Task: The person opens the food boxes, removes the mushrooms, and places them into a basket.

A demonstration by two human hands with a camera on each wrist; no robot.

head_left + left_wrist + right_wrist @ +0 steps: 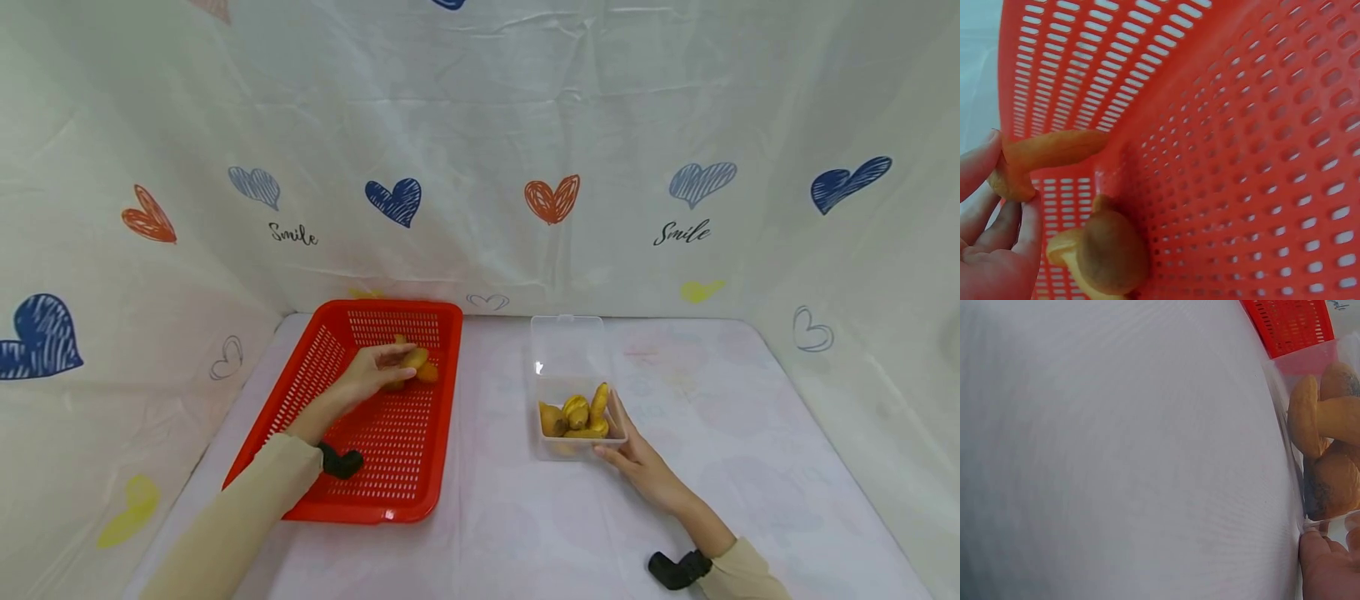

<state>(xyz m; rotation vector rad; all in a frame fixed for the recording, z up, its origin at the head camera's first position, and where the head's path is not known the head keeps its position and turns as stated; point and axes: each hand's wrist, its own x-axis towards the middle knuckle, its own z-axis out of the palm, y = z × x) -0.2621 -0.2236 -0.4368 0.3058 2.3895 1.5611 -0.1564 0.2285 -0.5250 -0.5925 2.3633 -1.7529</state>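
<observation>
My left hand (372, 372) reaches into the far end of a red plastic basket (442, 442). Between thumb and fingers it pinches a yellow-brown mushroom (1054, 152), whose stem points away from the hand in the left wrist view. Below that, more mushrooms (1113, 253) lie in the basket, one with a rounded brown cap. On the right, my right hand (637, 467) holds a clear plastic box (546, 450) at its near right corner, thumb in front and fingers along the side. Several yellow-brown mushrooms (576, 412) sit inside the box; dark patches show on some in the right wrist view.
The box's transparent lid (567, 346) stands raised at its far side. A pale cloth covers the table (495, 500), with basket and box apart on it. Behind and at the sides hangs a white curtain (472, 125) printed with hearts.
</observation>
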